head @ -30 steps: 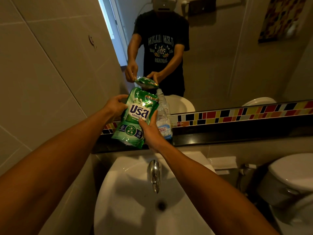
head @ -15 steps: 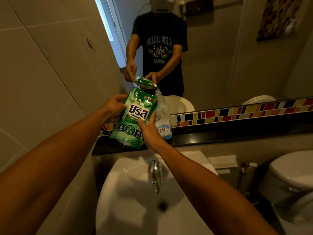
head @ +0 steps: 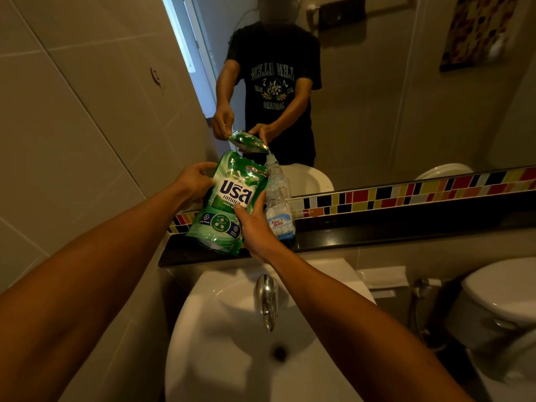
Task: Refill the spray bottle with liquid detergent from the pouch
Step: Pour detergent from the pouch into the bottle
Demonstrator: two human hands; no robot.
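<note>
The right hand point(head: 255, 227) grips the green pouch point(head: 229, 201) at its lower right edge; the left hand point(head: 194, 181) clasps its upper left side. Since a second ago the pouch has tipped slightly further, its top corner at the neck of the spray bottle point(head: 278, 210) on the black ledge point(head: 377, 227). Pouring appears under way.

both forearms are bare from the lower frame edge up to the left hand point(head: 193, 181) and the right hand point(head: 255, 227), with no watch, ring or bracelet showing on either. in the mirror point(head: 406, 97) the person wears a dark short-sleeved t-shirt point(head: 275, 82) whose sleeves end above the elbows, printed across the chest with pale arched collegiate lettering, reversed by the reflection, around a small crest with a wreath and a further line of letters below it
</note>
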